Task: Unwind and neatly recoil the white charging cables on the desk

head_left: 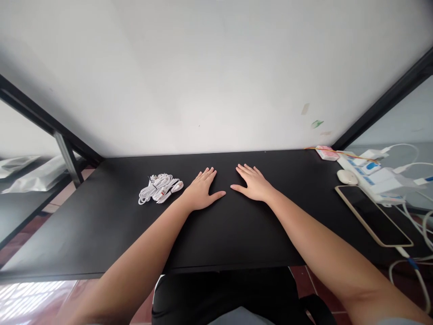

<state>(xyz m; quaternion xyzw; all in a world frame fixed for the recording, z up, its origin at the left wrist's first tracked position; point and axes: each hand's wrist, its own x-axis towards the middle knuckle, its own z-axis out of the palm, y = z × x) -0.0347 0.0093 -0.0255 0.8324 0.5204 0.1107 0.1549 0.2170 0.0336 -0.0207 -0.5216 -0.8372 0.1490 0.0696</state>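
Both palms rest face down on a black table [216,234]. My left hand [201,190] lies flat with its thumb spread to the right, holding nothing. Just left of it sits a heap of white cables [159,188], coiled and bound with dark ties; the hand does not grip them. My right hand [253,183] is also flat and empty, its thumb pointing left toward the other thumb. A small gap of bare tabletop separates the two hands.
On the right, a phone [374,215] with a cable plugged in lies beside a white power strip [361,174] crowded with chargers. A white mouse [347,177] and a pink-and-white box [326,153] are near it. A white wall [209,90] rises behind the table.
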